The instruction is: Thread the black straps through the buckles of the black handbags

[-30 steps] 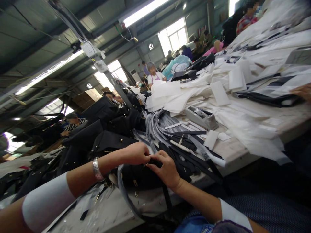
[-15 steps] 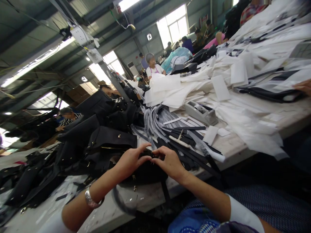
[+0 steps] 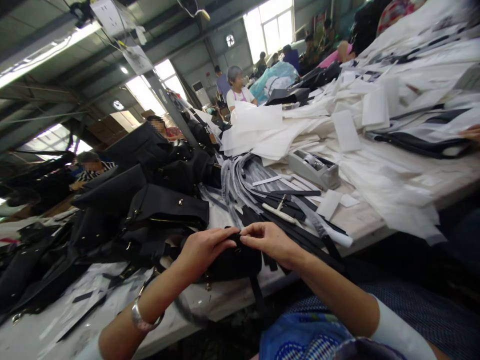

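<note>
A black handbag (image 3: 240, 265) with small gold-coloured metal fittings lies at the table's front edge, a dark strap hanging down from it. On its top edge is my left hand (image 3: 208, 246), fingers long and together with the thumb beneath, closed on the dark material. Facing it, my right hand (image 3: 270, 241) pinches the same edge between thumb and fingertips. The two sets of fingertips almost meet. What exactly lies between the right fingertips is too small and dark to make out.
More black bags (image 3: 168, 205) are piled to the left. Ahead lie plastic-wrapped straps (image 3: 240, 175), a white-handled tool (image 3: 279, 212) and a grey tape dispenser (image 3: 315, 170). White sheets (image 3: 258, 125) cover the table's right side. Several people sit farther back; a person's hand (image 3: 470, 132) shows at right.
My left fingers have come down and together on the bag's edge. My right fingers have closed into a tighter pinch, slightly farther right. The camera view has tilted downward a little.
</note>
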Demonstrator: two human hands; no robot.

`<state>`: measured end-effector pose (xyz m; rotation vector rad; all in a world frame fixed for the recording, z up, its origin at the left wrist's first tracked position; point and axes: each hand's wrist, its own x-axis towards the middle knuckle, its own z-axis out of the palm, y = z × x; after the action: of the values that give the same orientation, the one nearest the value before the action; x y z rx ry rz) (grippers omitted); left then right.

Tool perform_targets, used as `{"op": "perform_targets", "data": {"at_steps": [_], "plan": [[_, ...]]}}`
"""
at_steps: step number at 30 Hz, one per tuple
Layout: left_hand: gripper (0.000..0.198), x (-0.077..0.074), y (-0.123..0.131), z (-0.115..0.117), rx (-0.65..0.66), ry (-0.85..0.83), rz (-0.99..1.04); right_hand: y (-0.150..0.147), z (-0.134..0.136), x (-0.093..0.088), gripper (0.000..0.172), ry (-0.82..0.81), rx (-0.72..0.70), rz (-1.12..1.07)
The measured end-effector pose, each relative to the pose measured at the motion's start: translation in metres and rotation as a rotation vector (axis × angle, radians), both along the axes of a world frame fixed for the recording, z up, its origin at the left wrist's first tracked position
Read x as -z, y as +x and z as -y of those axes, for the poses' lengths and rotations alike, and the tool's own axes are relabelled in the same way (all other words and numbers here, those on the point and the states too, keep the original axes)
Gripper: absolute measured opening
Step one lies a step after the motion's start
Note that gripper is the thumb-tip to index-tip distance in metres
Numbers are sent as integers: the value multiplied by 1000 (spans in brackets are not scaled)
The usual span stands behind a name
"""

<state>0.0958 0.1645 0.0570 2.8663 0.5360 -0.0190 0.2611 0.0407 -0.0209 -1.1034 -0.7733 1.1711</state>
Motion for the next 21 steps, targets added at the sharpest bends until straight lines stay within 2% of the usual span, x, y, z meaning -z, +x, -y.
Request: {"op": "perform_targets", "data": {"at_steps": [4,9,15,21], "plan": [[49,3,0,4,45,68,3,-1,1,-2,17,-12,-49,62],[32,6,5,10,38,76,70,0,4,-6,11,-87,-24,56],[30,4,6,16,52,15,103,4,13,-10,11,-145,-78,-1],[28,-1,6,16,64,-20,75,9,11,-25,9,-178,-150,-41]]}}
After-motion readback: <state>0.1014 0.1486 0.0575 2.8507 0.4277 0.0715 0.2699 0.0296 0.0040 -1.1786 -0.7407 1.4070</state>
